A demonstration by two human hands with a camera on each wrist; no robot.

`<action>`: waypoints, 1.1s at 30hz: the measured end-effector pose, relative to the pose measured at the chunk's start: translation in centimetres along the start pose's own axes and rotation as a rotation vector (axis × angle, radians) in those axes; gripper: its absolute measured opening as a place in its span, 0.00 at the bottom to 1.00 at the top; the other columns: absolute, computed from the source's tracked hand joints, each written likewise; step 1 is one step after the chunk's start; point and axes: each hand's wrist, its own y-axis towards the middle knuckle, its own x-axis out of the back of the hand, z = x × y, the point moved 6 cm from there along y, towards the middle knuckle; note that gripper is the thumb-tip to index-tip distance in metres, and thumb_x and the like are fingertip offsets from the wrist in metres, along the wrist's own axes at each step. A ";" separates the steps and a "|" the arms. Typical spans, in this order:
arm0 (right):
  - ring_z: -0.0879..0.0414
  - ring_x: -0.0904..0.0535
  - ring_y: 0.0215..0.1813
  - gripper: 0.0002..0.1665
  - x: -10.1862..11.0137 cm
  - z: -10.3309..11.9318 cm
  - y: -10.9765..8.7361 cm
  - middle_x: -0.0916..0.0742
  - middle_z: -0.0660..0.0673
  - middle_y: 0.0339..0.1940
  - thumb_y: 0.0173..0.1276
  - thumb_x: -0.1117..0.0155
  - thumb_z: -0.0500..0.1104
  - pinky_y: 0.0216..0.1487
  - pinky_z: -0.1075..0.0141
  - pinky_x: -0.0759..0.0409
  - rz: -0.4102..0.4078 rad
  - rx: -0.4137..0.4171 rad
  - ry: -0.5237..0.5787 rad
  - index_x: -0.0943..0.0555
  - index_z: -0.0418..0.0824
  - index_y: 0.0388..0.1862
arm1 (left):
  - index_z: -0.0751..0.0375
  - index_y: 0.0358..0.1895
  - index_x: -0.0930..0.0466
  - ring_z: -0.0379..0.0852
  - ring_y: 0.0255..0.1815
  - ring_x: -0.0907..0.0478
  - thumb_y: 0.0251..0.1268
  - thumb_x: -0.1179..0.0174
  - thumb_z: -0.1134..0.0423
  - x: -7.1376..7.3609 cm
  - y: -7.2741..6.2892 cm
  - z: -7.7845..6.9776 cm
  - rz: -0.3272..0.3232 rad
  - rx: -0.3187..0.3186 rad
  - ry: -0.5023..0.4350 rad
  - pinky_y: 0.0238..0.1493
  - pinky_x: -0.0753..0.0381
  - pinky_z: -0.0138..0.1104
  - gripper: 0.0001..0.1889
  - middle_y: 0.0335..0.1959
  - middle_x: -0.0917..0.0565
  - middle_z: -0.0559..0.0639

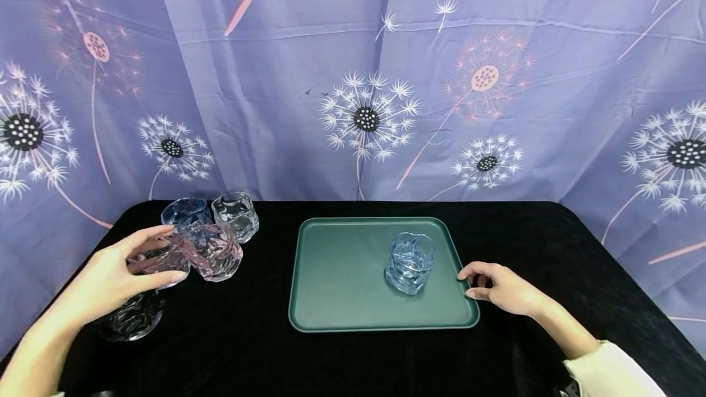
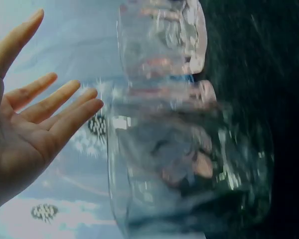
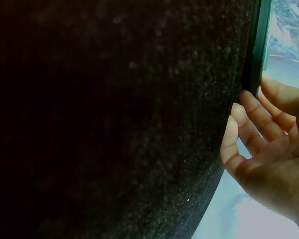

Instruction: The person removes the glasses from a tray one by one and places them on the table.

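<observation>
My left hand (image 1: 105,274), fingers and thumb spread, hovers around a pink-tinted glass (image 1: 176,262). In the left wrist view a gap shows between the fingers (image 2: 50,107) and the large clear glass (image 2: 189,169) nearest that camera. Another pink-tinted glass (image 1: 223,259) stands just to the right, partly overlapping the first. At the right edge of the green tray (image 1: 342,280), my right hand (image 1: 507,290) pinches the rim between thumb and fingertips. On the tray's right half stands a blue glass (image 1: 410,265).
Behind the pink glasses are a blue glass (image 1: 186,212) and a clear glass (image 1: 237,216). A clear glass (image 1: 135,317) stands in front, partly below the left hand. Black cloth (image 1: 265,348) covers the table, and a purple dandelion curtain (image 1: 287,109) hangs behind.
</observation>
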 end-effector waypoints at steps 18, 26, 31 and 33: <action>0.62 0.29 0.31 0.12 -0.1 0.0 -0.1 0.22 0.49 0.31 0.60 0.36 0.38 0.30 0.68 0.29 0.001 0.012 0.019 0.23 0.37 0.43 | 0.64 0.57 0.28 0.50 0.44 0.23 0.47 0.30 0.53 -8.6 4.3 -7.1 0.153 -0.190 -0.083 0.41 0.22 0.40 0.33 0.48 0.22 0.55; 0.63 0.30 0.31 0.12 0.0 0.1 -0.1 0.23 0.49 0.31 0.59 0.36 0.38 0.29 0.68 0.29 -0.009 0.013 0.015 0.23 0.37 0.42 | 0.68 0.57 0.30 0.55 0.49 0.26 0.47 0.30 0.56 -13.0 5.4 -9.9 0.255 -0.271 -0.148 0.45 0.23 0.42 0.33 0.52 0.25 0.59; 0.63 0.30 0.30 0.12 -0.1 0.0 -0.1 0.23 0.50 0.30 0.59 0.35 0.38 0.29 0.68 0.29 -0.015 0.023 0.009 0.23 0.37 0.42 | 0.65 0.60 0.32 0.54 0.54 0.28 0.47 0.30 0.54 -15.0 6.3 -11.5 0.304 -0.278 -0.132 0.51 0.27 0.45 0.36 0.56 0.27 0.58; 0.63 0.30 0.30 0.12 -0.1 0.0 -0.1 0.23 0.50 0.30 0.59 0.35 0.38 0.29 0.68 0.29 -0.012 0.023 0.012 0.23 0.37 0.42 | 0.65 0.61 0.33 0.53 0.56 0.29 0.48 0.31 0.53 -15.8 6.6 -12.1 0.321 -0.272 -0.131 0.52 0.29 0.45 0.37 0.58 0.28 0.57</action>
